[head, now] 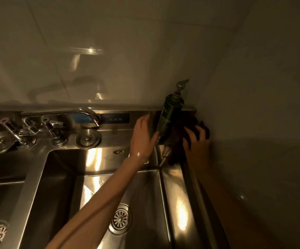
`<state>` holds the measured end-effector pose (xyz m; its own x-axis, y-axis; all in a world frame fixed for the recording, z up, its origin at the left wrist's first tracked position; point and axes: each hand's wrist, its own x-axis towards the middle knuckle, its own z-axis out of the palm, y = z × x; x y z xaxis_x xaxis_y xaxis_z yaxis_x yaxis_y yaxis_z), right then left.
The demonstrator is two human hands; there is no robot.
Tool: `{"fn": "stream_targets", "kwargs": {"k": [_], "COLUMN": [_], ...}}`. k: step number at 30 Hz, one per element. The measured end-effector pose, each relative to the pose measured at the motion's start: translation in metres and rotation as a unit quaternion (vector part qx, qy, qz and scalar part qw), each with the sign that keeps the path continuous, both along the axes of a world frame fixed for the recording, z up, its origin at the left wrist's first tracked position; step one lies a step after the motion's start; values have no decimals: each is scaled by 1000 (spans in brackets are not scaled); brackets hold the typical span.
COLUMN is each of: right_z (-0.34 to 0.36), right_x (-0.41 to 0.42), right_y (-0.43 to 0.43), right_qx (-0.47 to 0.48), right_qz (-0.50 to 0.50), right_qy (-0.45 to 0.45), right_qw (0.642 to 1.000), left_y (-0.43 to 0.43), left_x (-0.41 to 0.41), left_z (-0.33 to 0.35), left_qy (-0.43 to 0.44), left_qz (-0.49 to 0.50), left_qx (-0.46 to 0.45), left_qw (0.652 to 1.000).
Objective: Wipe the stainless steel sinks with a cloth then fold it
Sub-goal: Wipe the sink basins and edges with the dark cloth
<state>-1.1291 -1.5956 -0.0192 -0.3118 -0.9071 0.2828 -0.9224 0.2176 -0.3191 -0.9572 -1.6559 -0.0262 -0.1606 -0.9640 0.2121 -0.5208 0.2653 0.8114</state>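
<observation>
Two stainless steel sinks lie below me: the right sink [145, 194] with a round drain, and the left sink [10, 203] partly in view. My left hand [142, 135] grips a dark green pump bottle [169, 117] and holds it tilted above the back right corner of the ledge. My right hand [196, 141] presses a dark brown cloth [178, 150] onto the ledge in that corner, under and behind the bottle. Much of the cloth is hidden by my hand and the bottle.
A chrome tap [90, 114] with two lever handles [30, 126] stands on the back ledge between the sinks. Round metal covers [88, 138] lie beside it. A tiled wall rises behind, and a plain wall closes the right side.
</observation>
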Motion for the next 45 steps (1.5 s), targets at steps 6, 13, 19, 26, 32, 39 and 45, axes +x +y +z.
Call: {"fn": "stream_targets", "kwargs": {"k": [6,13,19,26,32,39,45], "right_z": [-51,-47,-57,-50,-43,-43,-46], "right_x": [-18,-15,-28,18,116,136,56], "right_y": [10,-2,-18,-69,-94,-97,-89], "right_qx": [248,222,162,196,188,200,229], "right_qz": [78,68,120,33,76,247,237], "right_qy": [104,112,59,86,38,14,44], "right_qw": [960,966,978,976,978,948,943], "left_y": [-39,-39,7,83,129,147,152], "left_x": [-50,-71,-15,103,151,153,161], "left_z": [24,20,16,-13,-34,-41,-46], "left_qy": [-56,-8,75,-9,-86,-28,-14], "left_qz": [8,69,132,163,204,210,194], "left_qx": [20,10,-54,50,114,163,182], "left_qw": [998,998,987,985,968,964,964]}}
